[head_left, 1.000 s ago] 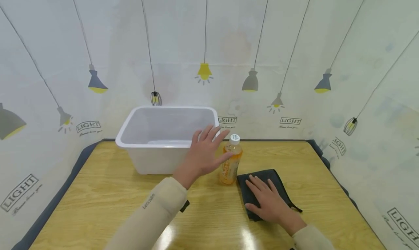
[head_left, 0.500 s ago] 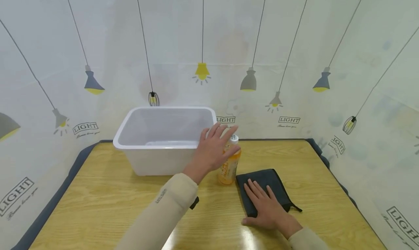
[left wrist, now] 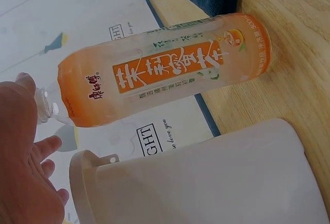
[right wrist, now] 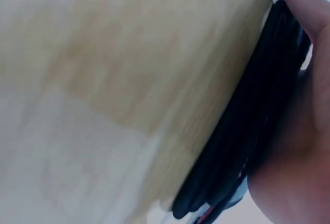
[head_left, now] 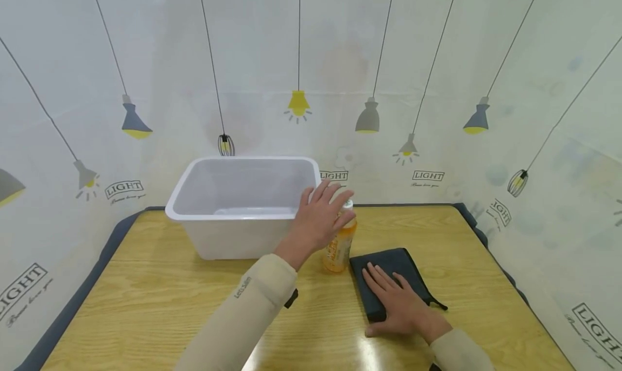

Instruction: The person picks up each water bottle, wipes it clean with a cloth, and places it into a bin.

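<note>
My left hand [head_left: 316, 222] is at the top of an upright bottle [head_left: 337, 252] of orange drink, thumb and forefinger around its white cap [head_left: 347, 204]. In the left wrist view the bottle [left wrist: 170, 74] shows its orange label with white characters, and the hand [left wrist: 23, 146] covers most of the cap; the other fingers are spread apart. My right hand [head_left: 400, 309] lies on a dark folded towel [head_left: 389, 263], fingers straight across its top and thumb down by the near edge. The right wrist view shows the towel's layered edge [right wrist: 232, 126] beside the palm.
A deep white plastic bin [head_left: 238, 238] stands left of the bottle, behind the left forearm. A loop [head_left: 439, 304] sticks out from the towel's right side. The wooden table [head_left: 160, 306] ends at a wall covering [head_left: 437, 90] printed with lamps.
My left hand has moved right, from beside the bottle to its cap. My right thumb has shifted from the towel's top to its near edge. Bottle and towel look still.
</note>
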{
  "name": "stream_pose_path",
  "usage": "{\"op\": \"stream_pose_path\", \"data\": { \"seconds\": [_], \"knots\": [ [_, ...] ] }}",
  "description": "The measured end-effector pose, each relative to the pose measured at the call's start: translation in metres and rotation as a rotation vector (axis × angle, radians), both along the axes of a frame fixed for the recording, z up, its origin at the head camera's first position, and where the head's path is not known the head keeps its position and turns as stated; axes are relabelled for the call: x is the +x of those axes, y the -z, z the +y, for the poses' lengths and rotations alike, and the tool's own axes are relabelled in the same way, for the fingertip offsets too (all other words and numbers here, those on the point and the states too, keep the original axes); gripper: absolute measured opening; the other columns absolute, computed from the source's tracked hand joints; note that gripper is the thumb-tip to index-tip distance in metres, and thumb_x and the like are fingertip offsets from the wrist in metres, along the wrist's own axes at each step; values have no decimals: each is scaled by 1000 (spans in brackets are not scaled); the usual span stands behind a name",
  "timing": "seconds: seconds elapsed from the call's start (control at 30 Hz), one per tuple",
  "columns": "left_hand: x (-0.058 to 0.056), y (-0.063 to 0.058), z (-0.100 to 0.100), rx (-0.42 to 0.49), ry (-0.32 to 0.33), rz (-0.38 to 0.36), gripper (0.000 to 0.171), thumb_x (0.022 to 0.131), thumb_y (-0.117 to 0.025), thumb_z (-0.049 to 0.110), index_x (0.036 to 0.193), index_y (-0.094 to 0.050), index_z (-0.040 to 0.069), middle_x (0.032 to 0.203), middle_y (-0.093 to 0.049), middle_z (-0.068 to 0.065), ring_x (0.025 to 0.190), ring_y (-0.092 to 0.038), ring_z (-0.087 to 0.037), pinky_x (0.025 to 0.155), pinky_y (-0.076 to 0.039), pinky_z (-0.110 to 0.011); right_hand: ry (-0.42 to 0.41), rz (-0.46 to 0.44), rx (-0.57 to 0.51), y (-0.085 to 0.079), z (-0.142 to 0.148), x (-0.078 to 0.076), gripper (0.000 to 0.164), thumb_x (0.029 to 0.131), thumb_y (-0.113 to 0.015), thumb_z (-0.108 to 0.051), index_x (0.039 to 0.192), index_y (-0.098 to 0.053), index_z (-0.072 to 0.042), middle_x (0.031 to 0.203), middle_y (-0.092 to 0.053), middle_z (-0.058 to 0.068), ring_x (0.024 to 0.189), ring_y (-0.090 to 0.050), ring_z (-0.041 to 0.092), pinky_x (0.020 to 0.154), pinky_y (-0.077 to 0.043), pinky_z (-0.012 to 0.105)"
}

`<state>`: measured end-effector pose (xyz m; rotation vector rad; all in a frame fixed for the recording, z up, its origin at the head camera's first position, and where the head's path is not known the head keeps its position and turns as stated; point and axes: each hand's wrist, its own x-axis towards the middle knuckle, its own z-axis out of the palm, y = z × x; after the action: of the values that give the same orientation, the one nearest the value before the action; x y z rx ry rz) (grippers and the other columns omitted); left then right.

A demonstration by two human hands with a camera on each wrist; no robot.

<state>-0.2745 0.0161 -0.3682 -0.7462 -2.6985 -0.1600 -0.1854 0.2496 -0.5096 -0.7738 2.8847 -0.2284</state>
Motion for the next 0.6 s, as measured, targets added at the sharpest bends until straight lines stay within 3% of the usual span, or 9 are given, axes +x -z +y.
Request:
{"op": "stream_pose_path", "data": {
  "seconds": [0.17,0.4,0.6],
  "knots": [
    [0,2,0,-13,-6,-21,49,95,-25,55,141,-27,36,148,-28,5,142,-13,-20,109,-19,-46,-27,-38,-8,1,7,-6,112,64,-53,-79,148,-7,-22,156,-3,0,143,-9,23,106,-15,57],
    [0,4,-2,-19,-25,-24,49,95,-25,55,141,-25,37,148,-30,5,142,-10,-20,110,-17,-46,-33,152,-17,10,6,-6,94,75,-46,-74,148,-13,-25,155,-14,-2,141,-19,19,102,-25,54],
    [1,4,0,-27,-34,-17,49,95,-26,56,140,-25,38,148,-29,6,143,-6,-20,111,-14,-47,-46,161,-18,5,7,-7,96,73,-51,-73,147,-17,-22,153,-19,1,139,-26,21,100,-28,54]
  ]
}}
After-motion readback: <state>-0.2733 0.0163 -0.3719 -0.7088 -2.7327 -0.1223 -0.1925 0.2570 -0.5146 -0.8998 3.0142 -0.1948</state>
